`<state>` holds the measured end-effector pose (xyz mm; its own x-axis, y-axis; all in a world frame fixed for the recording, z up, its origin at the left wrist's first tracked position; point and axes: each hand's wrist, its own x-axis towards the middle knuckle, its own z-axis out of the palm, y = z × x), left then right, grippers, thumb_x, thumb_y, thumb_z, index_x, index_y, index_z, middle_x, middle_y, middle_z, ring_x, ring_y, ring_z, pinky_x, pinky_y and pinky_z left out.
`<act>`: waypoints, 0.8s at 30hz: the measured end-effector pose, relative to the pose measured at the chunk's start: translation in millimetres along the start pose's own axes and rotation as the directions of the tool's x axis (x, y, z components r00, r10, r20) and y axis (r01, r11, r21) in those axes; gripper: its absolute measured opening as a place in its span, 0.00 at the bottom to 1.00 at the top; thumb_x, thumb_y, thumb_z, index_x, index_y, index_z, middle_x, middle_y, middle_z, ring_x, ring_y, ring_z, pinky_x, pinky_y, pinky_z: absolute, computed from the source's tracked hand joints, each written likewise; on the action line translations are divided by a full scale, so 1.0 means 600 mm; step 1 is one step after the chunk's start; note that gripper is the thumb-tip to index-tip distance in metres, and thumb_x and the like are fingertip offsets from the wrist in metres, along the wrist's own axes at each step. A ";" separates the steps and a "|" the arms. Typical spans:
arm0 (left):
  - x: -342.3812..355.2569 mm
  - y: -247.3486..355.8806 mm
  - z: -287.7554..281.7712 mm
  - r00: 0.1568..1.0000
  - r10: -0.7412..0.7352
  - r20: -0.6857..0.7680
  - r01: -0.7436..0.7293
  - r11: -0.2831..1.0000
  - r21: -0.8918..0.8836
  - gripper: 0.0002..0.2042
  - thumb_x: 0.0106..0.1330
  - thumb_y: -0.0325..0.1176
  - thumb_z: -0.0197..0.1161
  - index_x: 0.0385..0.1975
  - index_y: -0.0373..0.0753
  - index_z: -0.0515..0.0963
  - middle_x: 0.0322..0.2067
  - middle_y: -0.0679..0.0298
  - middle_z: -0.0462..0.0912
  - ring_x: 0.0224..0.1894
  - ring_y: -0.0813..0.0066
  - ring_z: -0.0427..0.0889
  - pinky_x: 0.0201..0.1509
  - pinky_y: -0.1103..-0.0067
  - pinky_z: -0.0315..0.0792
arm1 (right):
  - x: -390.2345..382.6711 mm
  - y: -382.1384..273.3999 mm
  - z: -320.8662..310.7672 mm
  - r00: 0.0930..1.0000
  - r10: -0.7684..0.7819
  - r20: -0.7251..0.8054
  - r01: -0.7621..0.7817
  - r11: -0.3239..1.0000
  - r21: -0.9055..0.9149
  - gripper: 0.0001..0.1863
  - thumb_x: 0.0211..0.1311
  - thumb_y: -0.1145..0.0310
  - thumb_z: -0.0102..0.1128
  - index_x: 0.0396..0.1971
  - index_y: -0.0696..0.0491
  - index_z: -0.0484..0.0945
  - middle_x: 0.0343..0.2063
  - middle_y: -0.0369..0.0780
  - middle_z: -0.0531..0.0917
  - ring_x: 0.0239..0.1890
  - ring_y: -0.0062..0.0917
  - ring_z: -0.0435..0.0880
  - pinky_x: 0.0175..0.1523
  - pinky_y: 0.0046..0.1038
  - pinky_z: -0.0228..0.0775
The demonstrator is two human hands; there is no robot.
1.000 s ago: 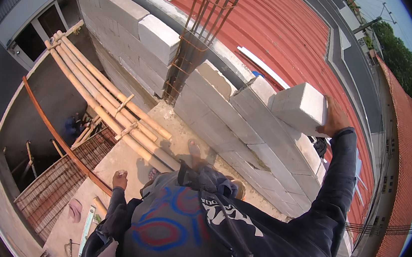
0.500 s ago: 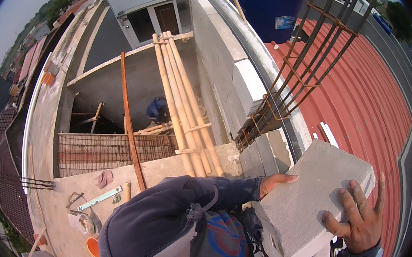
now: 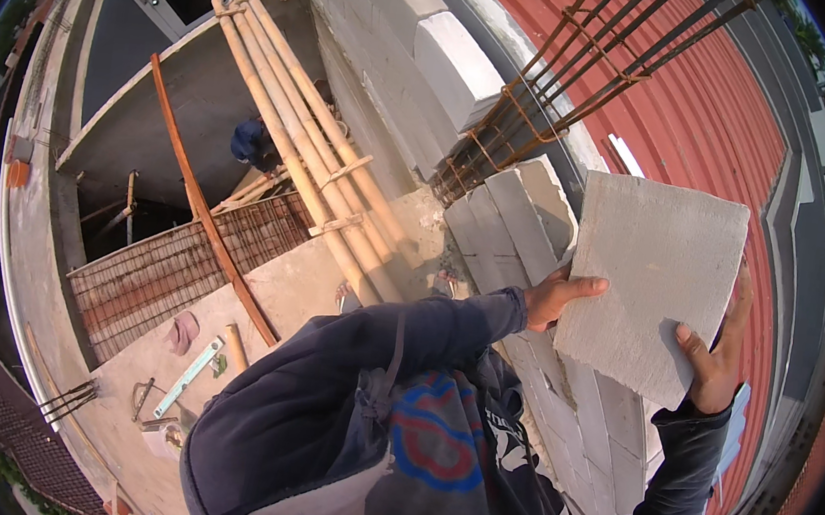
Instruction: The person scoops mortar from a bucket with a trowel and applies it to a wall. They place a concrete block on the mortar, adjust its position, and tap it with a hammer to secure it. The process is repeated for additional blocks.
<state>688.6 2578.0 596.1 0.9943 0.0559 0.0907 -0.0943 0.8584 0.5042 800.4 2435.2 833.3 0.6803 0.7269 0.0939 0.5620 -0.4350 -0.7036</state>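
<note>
A pale grey lightweight concrete block (image 3: 646, 282) is gripped between my two hands. My left hand (image 3: 561, 300) closes on its left edge, the thumb lying over the upper face. At the lower right edge my right hand (image 3: 716, 360) clasps it, thumb on the face and fingers along the side. Beneath the block runs a wall of similar blocks (image 3: 604, 444), partly covered by the block and my sleeves. A cut block piece (image 3: 547, 206) sits beyond my left hand, close to the foot of the upright rebar cage (image 3: 540, 100).
Bamboo poles (image 3: 295, 135) and a reddish-brown plank (image 3: 189, 184) span an opening, where another person (image 3: 252, 143) in dark blue is below. A spirit level (image 3: 189, 377) and a pink cloth (image 3: 181, 332) lie on the slab. Red metal roofing (image 3: 691, 96) lies beyond the wall.
The block has turned so its face sits squarer to my view. My right hand has shifted from spread fingers on the face to a grip on the edge. My view has swung right and downward.
</note>
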 end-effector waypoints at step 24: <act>-0.749 -0.160 -0.434 -0.125 0.195 -0.973 0.543 0.834 0.097 0.26 0.70 0.44 0.72 0.62 0.36 0.78 0.42 0.57 0.86 0.35 0.71 0.86 0.35 0.77 0.78 | 0.320 0.140 0.044 0.885 -0.412 0.217 0.459 0.851 -0.255 0.48 0.44 0.62 0.77 0.73 0.42 0.74 0.59 0.48 0.82 0.55 0.44 0.86 0.63 0.45 0.79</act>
<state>263.6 2603.1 283.6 -0.0944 0.6562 -0.7486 0.4560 0.6970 0.5534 965.9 2552.3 773.8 0.2683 0.9378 0.2205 0.9104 -0.1720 -0.3762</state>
